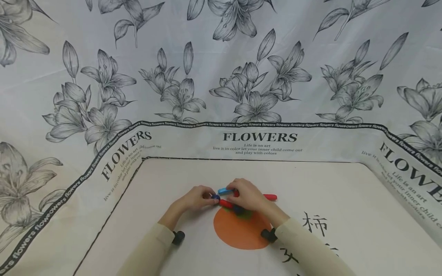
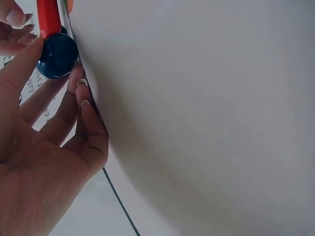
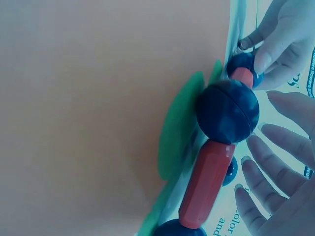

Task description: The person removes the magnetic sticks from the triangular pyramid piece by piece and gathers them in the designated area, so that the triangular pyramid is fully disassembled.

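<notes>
My left hand [image 1: 197, 197] pinches a dark blue ball [image 2: 56, 58] between thumb and fingertips, low over the table. A red rod [image 2: 48, 18] joins that ball and runs toward a second dark blue ball [image 3: 228, 112]. From there another red rod [image 3: 206, 184] leads to a further dark ball at the bottom of the right wrist view. Beside this chain is my right hand [image 1: 248, 194], its fingers spread and fairly straight in the right wrist view. A light blue rod [image 1: 224, 191] lies by its fingertips, partly hidden by the hand in the head view.
The pieces lie along the upper edge of a printed orange fruit [image 1: 238, 234] with a green leaf [image 3: 182, 130] on the white tabletop cloth [image 1: 186, 172]. One red rod's end [image 1: 271, 197] shows right of the right hand. A flower-patterned curtain [image 1: 262, 76] surrounds the table.
</notes>
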Action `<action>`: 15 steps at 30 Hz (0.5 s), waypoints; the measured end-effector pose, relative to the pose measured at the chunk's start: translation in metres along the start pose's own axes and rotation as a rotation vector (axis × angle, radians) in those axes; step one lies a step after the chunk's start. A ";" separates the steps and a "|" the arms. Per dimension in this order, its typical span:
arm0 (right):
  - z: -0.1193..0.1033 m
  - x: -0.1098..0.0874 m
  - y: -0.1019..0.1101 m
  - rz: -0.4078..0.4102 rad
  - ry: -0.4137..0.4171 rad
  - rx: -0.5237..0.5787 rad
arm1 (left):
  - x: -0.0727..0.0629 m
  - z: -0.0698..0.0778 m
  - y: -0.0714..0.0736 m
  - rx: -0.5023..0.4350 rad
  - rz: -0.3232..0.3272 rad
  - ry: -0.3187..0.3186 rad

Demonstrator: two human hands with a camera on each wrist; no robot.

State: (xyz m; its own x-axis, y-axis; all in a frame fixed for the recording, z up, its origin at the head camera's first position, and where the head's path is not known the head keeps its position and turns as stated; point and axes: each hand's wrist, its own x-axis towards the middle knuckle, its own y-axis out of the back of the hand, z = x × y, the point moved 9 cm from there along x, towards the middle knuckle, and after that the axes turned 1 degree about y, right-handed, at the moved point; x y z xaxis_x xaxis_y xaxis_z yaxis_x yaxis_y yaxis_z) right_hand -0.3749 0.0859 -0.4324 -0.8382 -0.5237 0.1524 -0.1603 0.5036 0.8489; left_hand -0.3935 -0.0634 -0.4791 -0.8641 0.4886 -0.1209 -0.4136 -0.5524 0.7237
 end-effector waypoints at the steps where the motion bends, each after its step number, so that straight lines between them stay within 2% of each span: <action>1: 0.001 -0.001 -0.001 -0.005 -0.010 0.004 | 0.000 0.000 0.000 0.000 0.000 -0.003; 8: 0.003 -0.006 -0.010 -0.059 -0.025 0.044 | -0.001 -0.001 0.000 0.000 -0.003 0.016; 15: 0.001 -0.007 -0.017 -0.071 0.006 -0.041 | 0.000 -0.002 0.000 0.003 -0.001 0.018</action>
State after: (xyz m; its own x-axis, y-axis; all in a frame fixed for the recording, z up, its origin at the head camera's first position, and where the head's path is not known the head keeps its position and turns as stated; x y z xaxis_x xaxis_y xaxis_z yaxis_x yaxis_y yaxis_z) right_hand -0.3667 0.0822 -0.4481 -0.8222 -0.5613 0.0943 -0.1976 0.4368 0.8776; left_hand -0.3940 -0.0646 -0.4805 -0.8687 0.4769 -0.1340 -0.4139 -0.5501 0.7253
